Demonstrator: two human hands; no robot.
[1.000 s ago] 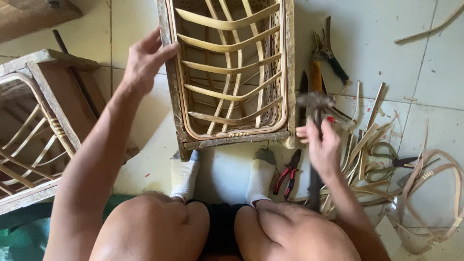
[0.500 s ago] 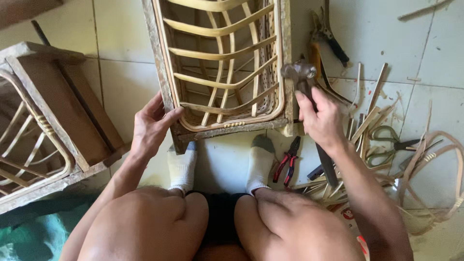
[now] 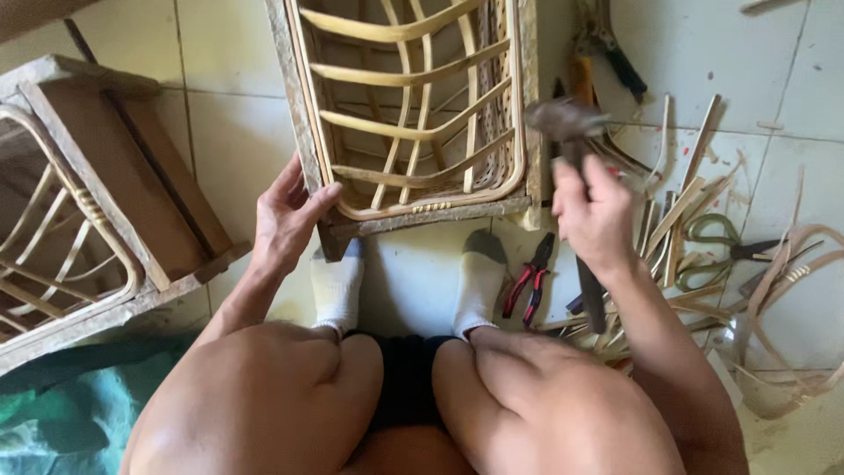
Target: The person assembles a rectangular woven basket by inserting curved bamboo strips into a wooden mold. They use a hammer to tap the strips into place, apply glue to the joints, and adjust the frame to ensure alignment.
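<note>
Two hands share the work: left hand [image 3: 286,215] grips the frame [image 3: 413,211] corner, steadying it; right hand [image 3: 593,211] clenches a raised hammer [image 3: 563,123].

hammer head [image 3: 563,119]: blurred, I can't make out its shape
hammer handle: hidden inside my right hand [image 3: 593,211]
frame [image 3: 409,105]: top cut off by the edge
left frame [image 3: 79,220]: runs off the left edge

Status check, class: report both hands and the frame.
Left hand grips rattan frame corner. Right hand holds hammer raised beside it. Red pliers lie near feet.
</note>
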